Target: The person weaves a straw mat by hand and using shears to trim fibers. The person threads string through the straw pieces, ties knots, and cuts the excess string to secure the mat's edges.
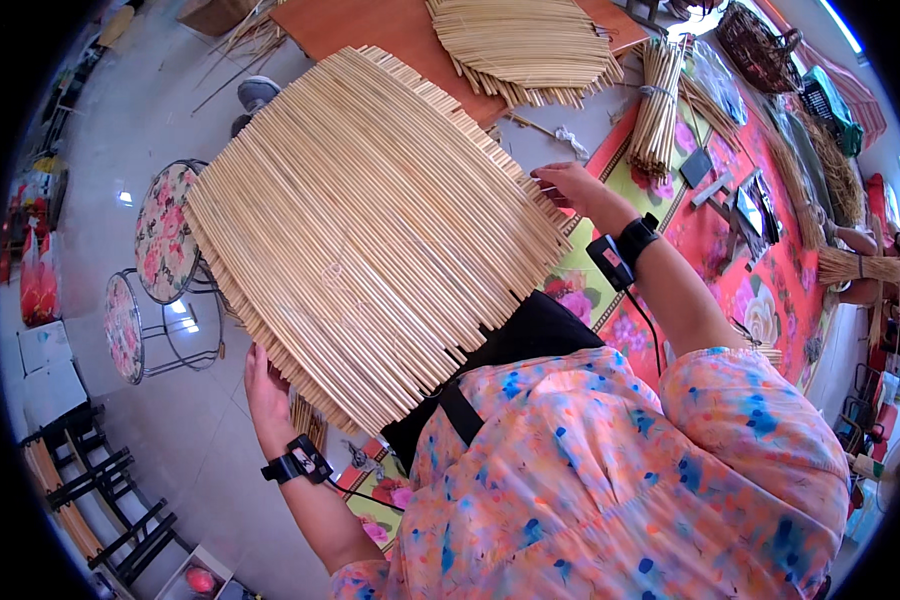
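Right of the larger floral stool, the stick panel is held in the grip of the right hand; at the left hand, closure cannot be told. Both edges are best supported evenly.

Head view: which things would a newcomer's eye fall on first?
The large panel of pale sticks fills the middle, with the left hand at its lower-left edge and the right hand at its right edge. Next, the bright floral mat stands out at the right, with a tied stick bundle near its top.
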A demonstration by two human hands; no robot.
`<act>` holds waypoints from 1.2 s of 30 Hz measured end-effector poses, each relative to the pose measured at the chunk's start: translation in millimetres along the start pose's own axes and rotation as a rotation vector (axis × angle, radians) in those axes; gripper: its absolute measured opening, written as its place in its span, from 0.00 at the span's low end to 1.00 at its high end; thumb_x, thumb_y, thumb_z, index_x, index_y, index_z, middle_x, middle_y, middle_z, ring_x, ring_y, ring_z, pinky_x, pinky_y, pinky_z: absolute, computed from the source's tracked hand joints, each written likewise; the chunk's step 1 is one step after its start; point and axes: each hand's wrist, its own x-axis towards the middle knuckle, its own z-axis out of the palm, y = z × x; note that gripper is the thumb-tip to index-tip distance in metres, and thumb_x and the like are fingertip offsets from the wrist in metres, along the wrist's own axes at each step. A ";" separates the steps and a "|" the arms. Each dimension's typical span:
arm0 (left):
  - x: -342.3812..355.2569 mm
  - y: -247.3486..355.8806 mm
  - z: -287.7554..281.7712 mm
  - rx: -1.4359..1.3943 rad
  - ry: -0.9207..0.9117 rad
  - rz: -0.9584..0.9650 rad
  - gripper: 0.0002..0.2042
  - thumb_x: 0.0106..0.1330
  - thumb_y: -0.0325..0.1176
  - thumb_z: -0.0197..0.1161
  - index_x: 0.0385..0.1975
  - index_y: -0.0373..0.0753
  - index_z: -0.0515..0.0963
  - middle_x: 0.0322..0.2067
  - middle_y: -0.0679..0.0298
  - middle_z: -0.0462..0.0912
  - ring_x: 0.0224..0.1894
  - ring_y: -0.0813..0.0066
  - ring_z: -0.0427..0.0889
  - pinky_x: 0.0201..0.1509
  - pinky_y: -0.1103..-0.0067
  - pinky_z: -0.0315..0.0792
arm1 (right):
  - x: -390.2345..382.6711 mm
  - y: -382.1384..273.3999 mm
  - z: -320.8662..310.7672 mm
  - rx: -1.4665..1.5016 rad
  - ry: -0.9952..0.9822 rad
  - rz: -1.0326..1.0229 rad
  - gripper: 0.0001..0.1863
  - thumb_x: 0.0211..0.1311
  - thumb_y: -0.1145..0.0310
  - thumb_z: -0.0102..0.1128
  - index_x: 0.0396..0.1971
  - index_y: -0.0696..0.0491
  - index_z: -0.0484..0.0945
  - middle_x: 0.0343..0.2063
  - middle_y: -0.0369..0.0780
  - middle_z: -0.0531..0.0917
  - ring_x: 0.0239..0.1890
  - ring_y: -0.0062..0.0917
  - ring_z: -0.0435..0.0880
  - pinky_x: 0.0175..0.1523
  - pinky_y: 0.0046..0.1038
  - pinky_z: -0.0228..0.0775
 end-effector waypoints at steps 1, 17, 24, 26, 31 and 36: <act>-2.9 -3.8 -0.3 0.004 -0.002 -0.005 0.21 0.68 0.42 0.52 0.56 0.38 0.64 0.51 0.61 0.72 0.52 0.68 0.72 0.54 0.72 0.67 | -1.3 3.6 -0.8 0.003 0.002 0.005 0.12 0.61 0.60 0.56 0.39 0.50 0.79 0.30 0.32 0.79 0.27 0.17 0.74 0.31 0.20 0.68; -21.4 -20.2 27.7 -0.044 -0.007 -0.011 0.22 0.62 0.31 0.59 0.53 0.28 0.64 0.46 0.52 0.75 0.45 0.62 0.78 0.48 0.69 0.76 | 11.8 -19.0 16.1 0.120 -0.218 -0.001 0.17 0.62 0.58 0.55 0.40 0.57 0.78 0.32 0.37 0.82 0.30 0.22 0.80 0.36 0.28 0.73; -23.2 -16.4 31.1 -0.012 0.021 0.001 0.20 0.61 0.27 0.59 0.51 0.27 0.66 0.45 0.51 0.76 0.44 0.60 0.79 0.46 0.68 0.77 | 23.3 -31.2 26.8 0.169 -0.312 0.016 0.17 0.61 0.58 0.56 0.38 0.58 0.78 0.31 0.38 0.82 0.31 0.24 0.81 0.39 0.29 0.74; -29.0 -13.4 40.2 -0.002 0.053 0.019 0.20 0.60 0.26 0.58 0.51 0.27 0.66 0.45 0.52 0.76 0.45 0.61 0.78 0.48 0.70 0.75 | 28.7 -31.4 27.4 0.171 -0.372 0.010 0.17 0.61 0.57 0.56 0.38 0.58 0.78 0.30 0.37 0.82 0.30 0.23 0.81 0.37 0.28 0.74; -33.4 -6.9 45.9 -0.029 0.100 0.132 0.17 0.60 0.23 0.57 0.49 0.27 0.68 0.44 0.55 0.77 0.43 0.66 0.78 0.48 0.73 0.73 | 11.0 -33.6 32.2 0.046 -0.238 -0.148 0.15 0.60 0.57 0.56 0.34 0.54 0.79 0.25 0.34 0.81 0.23 0.20 0.80 0.27 0.23 0.70; -30.5 12.0 45.9 0.030 0.057 0.166 0.18 0.59 0.22 0.56 0.50 0.28 0.67 0.43 0.56 0.78 0.43 0.68 0.78 0.48 0.75 0.73 | -19.7 -49.9 48.0 0.070 -0.163 -0.104 0.13 0.59 0.59 0.58 0.33 0.56 0.78 0.23 0.36 0.81 0.20 0.22 0.79 0.22 0.27 0.71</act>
